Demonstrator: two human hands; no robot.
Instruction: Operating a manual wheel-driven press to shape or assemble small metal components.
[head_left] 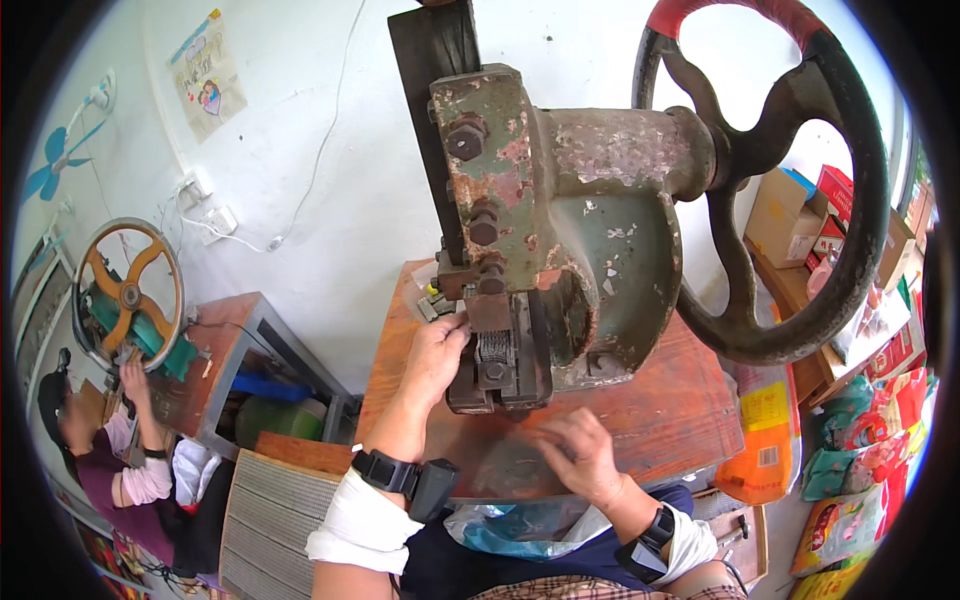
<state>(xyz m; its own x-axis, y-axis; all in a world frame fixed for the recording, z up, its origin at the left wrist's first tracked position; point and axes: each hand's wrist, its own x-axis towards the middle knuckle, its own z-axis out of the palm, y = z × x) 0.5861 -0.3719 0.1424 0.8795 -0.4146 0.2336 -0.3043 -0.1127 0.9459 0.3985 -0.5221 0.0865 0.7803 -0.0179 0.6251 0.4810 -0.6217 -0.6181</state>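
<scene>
Touching the die set (497,362), twelve o'clock under the handwheel press (628,240), with bunched left hand (436,358) — cannot tell if holding anything; hovering at five with loosely curled right hand (585,455), too blurred to tell. Probably mid-job — set up, with pressing left.

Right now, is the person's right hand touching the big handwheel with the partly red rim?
Apart. The head view shows wooden tabletop between the right hand and the big handwheel.

Bare tabletop (680,412) opens at two o'clock from the right hand (585,457); the press (580,240) blocks twelve and its handwheel (750,150) one. At three o'clock from the left hand (434,360), tooling (495,350) bars passage.
</scene>
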